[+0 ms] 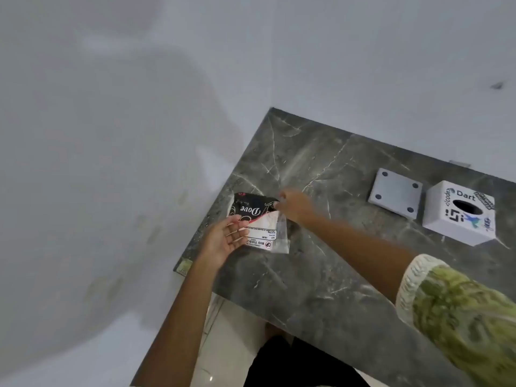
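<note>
The tissue pack [258,226], a black-and-white plastic wrapper with white tissues showing through its clear end, lies near the far left corner of the marble table [321,289]. The left hand [226,241] rests nearly straight fingers on its near edge. The right hand [293,205], arm stretched across the table, pinches its far corner. Well apart to the right stand a white tissue box [460,213], its oval slot dark, and a white square plate [395,192].

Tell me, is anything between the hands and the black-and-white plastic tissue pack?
No. The left hand touches the black-and-white plastic tissue pack and the right hand pinches its corner, on the grey marble table.
</note>
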